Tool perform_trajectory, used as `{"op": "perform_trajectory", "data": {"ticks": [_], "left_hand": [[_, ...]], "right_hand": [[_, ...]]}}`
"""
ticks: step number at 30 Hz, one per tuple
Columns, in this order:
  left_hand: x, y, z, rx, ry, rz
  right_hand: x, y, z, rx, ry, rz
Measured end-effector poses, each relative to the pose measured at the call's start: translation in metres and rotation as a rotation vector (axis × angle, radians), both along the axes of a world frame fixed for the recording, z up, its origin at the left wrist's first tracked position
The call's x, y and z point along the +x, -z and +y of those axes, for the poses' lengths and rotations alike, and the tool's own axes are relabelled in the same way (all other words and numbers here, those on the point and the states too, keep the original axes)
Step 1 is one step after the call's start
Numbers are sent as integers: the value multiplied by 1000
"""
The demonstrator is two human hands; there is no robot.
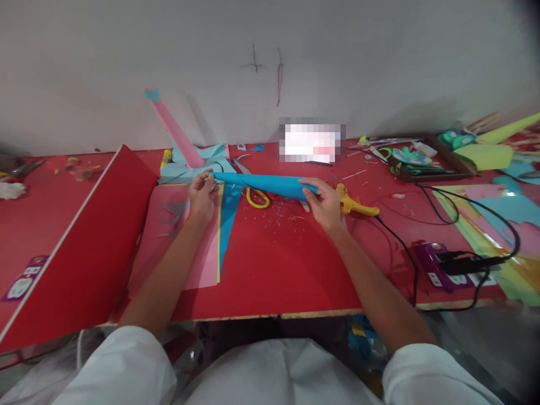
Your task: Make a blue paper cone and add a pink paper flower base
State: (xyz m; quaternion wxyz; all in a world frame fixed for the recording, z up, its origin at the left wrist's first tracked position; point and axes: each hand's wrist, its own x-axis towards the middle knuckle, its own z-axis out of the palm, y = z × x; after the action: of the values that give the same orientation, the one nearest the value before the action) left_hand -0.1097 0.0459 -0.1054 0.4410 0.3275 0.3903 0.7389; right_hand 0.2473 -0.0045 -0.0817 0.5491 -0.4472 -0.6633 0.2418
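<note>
A blue paper cone (pixel 270 184) lies sideways in the air over the red table, narrow at the left and wider at the right. My left hand (pixel 202 197) pinches its thin end between the fingertips. Around the wide end, my right hand (pixel 324 205) has its thumb in front and its fingers over the top. Yellow-handled scissors (pixel 258 199) lie on the table behind and below the cone, partly covered by it. Just right of my right hand rests a yellow glue gun (pixel 358 208) with a black cord.
Pink sheets (pixel 198 259) lie under my left forearm, beside an upright red divider (pixel 84 253). A pink paper cone (pixel 179 132) stands at the back left. On the right are a purple power strip (pixel 442 270), cords, a dark tray (pixel 430 169) and coloured sheets (pixel 510 219).
</note>
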Motion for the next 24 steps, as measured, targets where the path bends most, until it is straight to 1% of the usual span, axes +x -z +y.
{"op": "perform_trajectory", "data": {"ticks": [2,5,10,13,15,21,24], "left_hand": [[-1,1,0,-7,-6,-17],[-4,3,1,-13,0,-20],[-6,5,3,10,-1,-17],[-6,6,3,20,-14,-28],[-6,4,3,19,-28,-35],[-5,-1,3,-18,-60,-106],[-6,0,4,-27,-61,-126]], "right_hand": [[-2,-3,-4,10,-21,-30],[-6,-5,-7,3,-17,22],[-9,4,-2,-73,54,149],[-9,7,0,-116,47,154],[-10,6,-1,-90,33,105],[-14,-3,-17,122,-11,-129],[-16,-5,-22,128,-59,-170]]}}
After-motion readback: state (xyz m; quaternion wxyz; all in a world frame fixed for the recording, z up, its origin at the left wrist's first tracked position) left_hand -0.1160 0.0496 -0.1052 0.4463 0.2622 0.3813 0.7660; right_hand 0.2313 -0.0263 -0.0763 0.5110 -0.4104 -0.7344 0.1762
